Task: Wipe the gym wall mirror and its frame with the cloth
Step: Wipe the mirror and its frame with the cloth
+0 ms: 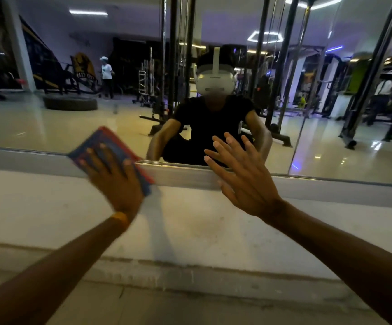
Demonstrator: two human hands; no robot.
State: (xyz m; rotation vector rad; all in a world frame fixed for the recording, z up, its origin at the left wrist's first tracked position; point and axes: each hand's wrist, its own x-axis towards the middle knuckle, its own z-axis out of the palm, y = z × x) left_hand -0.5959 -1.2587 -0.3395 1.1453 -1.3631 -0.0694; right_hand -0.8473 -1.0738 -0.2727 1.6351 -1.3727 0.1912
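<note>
The wall mirror [73,123] fills the upper half of the view, and its grey metal frame [185,175] runs along its lower edge. My left hand [115,179] presses a folded blue and red cloth [107,143] flat against the frame and the mirror's bottom edge, left of centre; hand and cloth are motion-blurred. My right hand [242,174] rests open with fingers spread across the frame and lower glass, right of centre, holding nothing. An orange band sits on my left wrist.
Below the frame is a pale wall [190,221] with a stepped skirting [190,275] near the floor. A vertical seam [298,146] splits the mirror at the right. The glass reflects me crouching, gym machines, a tyre and a distant person.
</note>
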